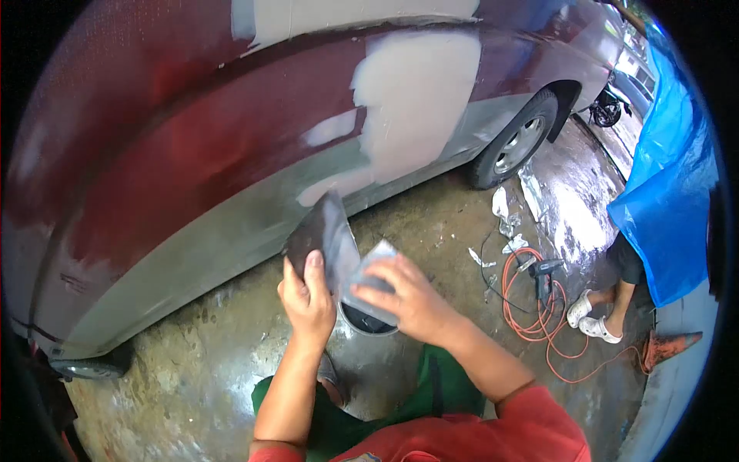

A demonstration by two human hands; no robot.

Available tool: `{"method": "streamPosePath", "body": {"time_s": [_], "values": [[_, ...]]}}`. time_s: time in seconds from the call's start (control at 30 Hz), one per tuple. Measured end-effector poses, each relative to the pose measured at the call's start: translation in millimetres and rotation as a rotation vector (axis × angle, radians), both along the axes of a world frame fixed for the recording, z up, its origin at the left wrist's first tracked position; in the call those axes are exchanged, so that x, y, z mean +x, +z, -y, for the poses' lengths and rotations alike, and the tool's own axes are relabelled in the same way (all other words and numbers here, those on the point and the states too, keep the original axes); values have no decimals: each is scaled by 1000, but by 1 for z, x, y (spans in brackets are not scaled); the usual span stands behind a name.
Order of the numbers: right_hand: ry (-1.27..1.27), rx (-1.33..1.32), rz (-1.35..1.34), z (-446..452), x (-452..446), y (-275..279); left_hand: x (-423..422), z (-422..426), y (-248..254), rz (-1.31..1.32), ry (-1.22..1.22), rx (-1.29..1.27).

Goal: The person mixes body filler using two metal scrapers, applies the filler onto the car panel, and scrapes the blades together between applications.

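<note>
Thumb [314, 269] upright, left hand [309, 302] pinches dark sheet [309, 233] while right hand [413, 300] clasps grey piece [382, 251].

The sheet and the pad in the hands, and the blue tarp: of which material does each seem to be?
Sheet: perhaps sandpaper; thin, one part dark and dull, another greyer.
Pad: possibly plastic or rubber; flat, pale grey, smooth-looking.
Tarp: probably plastic; glossy, with creases.
</note>
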State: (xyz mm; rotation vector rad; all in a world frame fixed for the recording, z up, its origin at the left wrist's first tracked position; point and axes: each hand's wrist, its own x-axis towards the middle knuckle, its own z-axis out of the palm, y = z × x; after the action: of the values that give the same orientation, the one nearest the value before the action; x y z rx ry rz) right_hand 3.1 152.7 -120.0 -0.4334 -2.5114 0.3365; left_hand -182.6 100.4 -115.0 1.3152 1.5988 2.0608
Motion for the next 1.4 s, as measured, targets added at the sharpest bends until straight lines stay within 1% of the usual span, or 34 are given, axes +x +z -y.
{"method": "streamPosePath", "body": {"time_s": [0.03,0.07,0.1,0.13,0.17,0.2,0.27,0.3,0.37,0.4,0.47,0.5,0.63,0.67,0.73,0.77,0.8,0.87,0.93,0.97,1.07,1.17,1.27,1.4], "values": [[5,-209,-38,3,3,-14,7,-4,4,164,24,149],[9,-425,-79,6,7,-32,1,4,-3,192,-129,147],[19,-631,-120,4,10,-49,-2,4,-1,149,-122,137],[-36,-945,-409,0,16,-70,-4,2,0,108,-113,129],[-96,-1257,-705,-3,26,-93,-5,2,-1,129,-118,83],[-158,-1560,-1009,-5,35,-98,-5,2,-3,153,-122,37],[-36,-1782,-1443,-17,50,-95,-4,2,-8,150,-126,-28],[-64,-1710,-1505,-23,52,-98,-4,6,-12,123,-129,-53],[18,-1766,-1498,-26,62,-90,-4,18,-21,44,-102,-120],[64,-1788,-1491,-30,65,-85,-3,21,-32,85,-88,-118],[56,-1768,-1555,-40,63,-73,-5,24,-58,166,-68,-133],[148,-1733,-1577,-44,63,-64,-8,26,-54,166,-88,-202],[471,-1560,-1568,-62,58,-18,-6,31,-41,216,-87,-93],[440,-1551,-1599,-67,55,-3,-6,32,-39,246,-92,-90],[513,-1496,-1612,-81,50,27,-5,33,-34,306,-91,-77],[471,-1381,-1578,-85,46,40,-4,34,-33,285,-82,-77],[518,-1232,-1496,-92,42,50,-3,36,-33,261,-76,-76],[60,-729,-1259,-110,19,75,-3,33,-30,243,-73,-54],[-470,210,-702,-126,-11,103,-3,33,-30,259,-81,-42],[-560,353,-574,-131,-27,115,-2,33,-29,261,-85,-49],[-554,514,-441,-159,-53,124,-1,37,-28,245,-110,-100],[-574,580,-404,-170,-62,137,-1,37,-26,177,-143,-155],[-558,594,-397,-178,-65,145,-3,36,-32,40,-73,-177],[-591,626,-344,-170,-66,158,-10,33,-42,35,-78,-217]]}}
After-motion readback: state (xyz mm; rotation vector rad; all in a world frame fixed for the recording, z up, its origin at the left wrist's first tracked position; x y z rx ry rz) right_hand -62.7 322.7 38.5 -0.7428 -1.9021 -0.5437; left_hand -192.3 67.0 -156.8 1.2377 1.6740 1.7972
